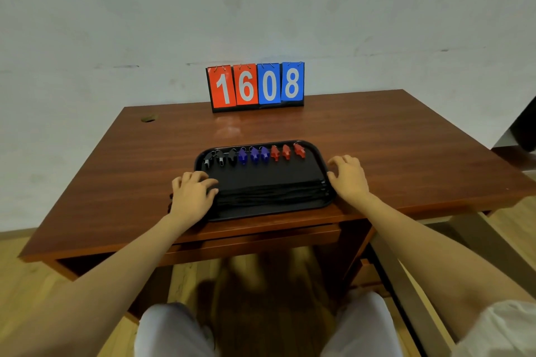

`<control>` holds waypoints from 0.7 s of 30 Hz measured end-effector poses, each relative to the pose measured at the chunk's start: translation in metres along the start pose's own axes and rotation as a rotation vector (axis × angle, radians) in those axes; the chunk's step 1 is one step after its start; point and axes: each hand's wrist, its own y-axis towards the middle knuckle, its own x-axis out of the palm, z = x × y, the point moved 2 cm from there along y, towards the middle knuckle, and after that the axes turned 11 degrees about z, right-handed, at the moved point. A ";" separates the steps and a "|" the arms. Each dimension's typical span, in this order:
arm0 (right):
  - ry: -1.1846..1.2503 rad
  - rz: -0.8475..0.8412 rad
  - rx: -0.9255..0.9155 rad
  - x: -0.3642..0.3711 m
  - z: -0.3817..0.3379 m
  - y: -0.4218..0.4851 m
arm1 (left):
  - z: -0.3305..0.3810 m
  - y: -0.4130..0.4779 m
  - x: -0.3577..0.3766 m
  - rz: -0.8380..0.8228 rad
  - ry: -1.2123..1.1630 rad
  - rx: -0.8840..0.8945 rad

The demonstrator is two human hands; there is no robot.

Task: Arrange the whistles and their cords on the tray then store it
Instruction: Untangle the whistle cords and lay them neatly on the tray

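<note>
The arranging looks finished, so the step in hand is probably to take the tray (261,175) on both sides and lift it for storing.

The left hand (193,193) lies on the left end of the tray, with bent fingers on top of the cords (269,194). I cannot tell if its thumb hooks under the rim. It should get the thumb or fingers below the rim and also gather the cord ends that stick out over the edge behind it. The right hand (348,175) is at the right rim, fingers spread and a little curled, holding nothing. It needs the same grip as the left. Both hands should rise together and level, because the whistles lie loose.

The bench (406,148) is reddish wood with a smooth, slightly shiny top. The tray is black, shallow, with rounded corners, near the front edge. The thin black cords form a flat bundle along its near side. Along its far side are three black whistles (220,157), three blue whistles (254,154) and three red whistles (286,151), small, hard-looking plastic with metal rings.
</note>
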 end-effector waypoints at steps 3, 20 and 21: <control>0.010 -0.088 -0.182 0.005 -0.008 -0.006 | 0.016 -0.006 0.005 0.016 -0.044 0.108; -0.026 -0.199 -0.096 0.019 -0.018 0.009 | 0.078 -0.036 0.018 0.081 -0.098 0.594; -0.023 -0.229 -0.054 0.020 -0.017 0.014 | 0.080 -0.036 0.021 0.097 -0.093 0.607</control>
